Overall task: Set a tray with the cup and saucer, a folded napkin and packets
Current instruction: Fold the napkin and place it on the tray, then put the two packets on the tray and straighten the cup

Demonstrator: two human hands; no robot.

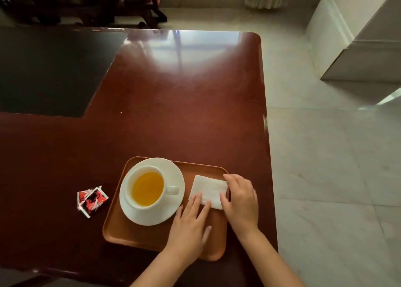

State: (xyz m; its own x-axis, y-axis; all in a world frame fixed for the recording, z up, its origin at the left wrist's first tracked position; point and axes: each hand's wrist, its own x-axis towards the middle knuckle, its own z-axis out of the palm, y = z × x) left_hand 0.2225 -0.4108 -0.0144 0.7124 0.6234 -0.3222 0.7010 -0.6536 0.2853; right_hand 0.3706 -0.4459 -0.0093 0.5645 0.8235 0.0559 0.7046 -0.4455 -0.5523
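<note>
A brown tray lies near the table's front edge. On its left half stands a white cup of yellow liquid on a white saucer, handle to the right. A folded white napkin lies on the tray's right half. My left hand rests flat with its fingertips on the napkin's near edge. My right hand presses the napkin's right side, fingers curled over its edge. Red and black packets lie on the table left of the tray.
The glossy dark red table stretches away, its right edge close to the tray. A dark inset panel fills the far left. Pale tiled floor lies to the right, dark furniture beyond the table.
</note>
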